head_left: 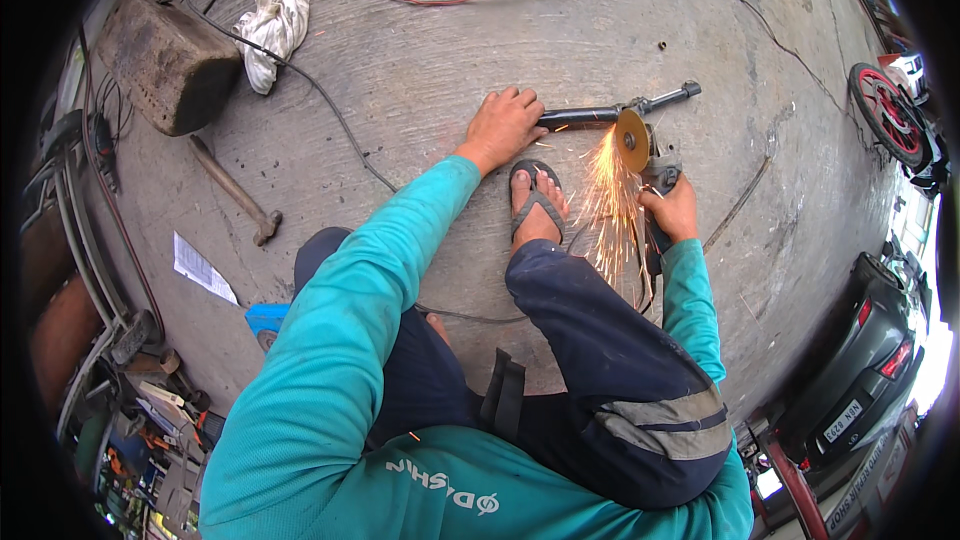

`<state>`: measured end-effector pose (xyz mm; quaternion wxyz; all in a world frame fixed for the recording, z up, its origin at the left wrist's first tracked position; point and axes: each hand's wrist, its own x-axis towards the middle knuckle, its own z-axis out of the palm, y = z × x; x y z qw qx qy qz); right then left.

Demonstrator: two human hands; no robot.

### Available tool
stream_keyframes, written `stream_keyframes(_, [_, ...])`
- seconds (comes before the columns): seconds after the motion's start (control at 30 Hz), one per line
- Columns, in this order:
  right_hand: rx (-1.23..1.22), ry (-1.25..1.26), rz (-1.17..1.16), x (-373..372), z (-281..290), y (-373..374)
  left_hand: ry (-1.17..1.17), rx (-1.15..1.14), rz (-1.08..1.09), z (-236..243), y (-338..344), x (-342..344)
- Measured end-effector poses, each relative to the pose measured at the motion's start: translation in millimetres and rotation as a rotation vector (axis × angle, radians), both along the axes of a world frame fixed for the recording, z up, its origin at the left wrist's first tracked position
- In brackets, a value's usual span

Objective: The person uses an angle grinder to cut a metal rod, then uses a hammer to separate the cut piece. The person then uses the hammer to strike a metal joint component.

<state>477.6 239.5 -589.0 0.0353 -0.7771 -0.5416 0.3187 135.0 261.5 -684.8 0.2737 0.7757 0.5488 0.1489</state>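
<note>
My left hand [505, 127] is wrapped round the near end of a black metal tube [582, 117] that lies on the concrete floor. A thinner rod with a fitting [672, 98] extends from the tube's far right end. In my right hand [672, 208] is an angle grinder [664, 164], its yellowish disc [631, 140] upright against the tube near the joint. Orange sparks [608, 205] spray from the disc down toward me, past my sandalled foot [537, 198]. Part of the grinder's body is hidden behind my right hand.
A hammer [235, 190] lies at the left, below a heavy metal block [165, 58] and a white rag [283, 20]. Cables [330, 105] cross the floor. A thin rod [740, 202] lies right of the grinder. A red-rimmed wheel [888, 115] and a dark car [850, 370] stand at the right.
</note>
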Motion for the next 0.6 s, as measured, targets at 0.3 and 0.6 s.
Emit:
stream_keyframes(0.3, [0.053,-0.026,0.008,2.4,-4.6,4.3,0.008,-0.009,-0.004,2.8,1.1,2.0])
stream_keyframes(0.6, [0.033,-0.059,0.026,2.5,-1.6,5.4,0.006,-0.002,-0.004,1.7,0.6,1.5])
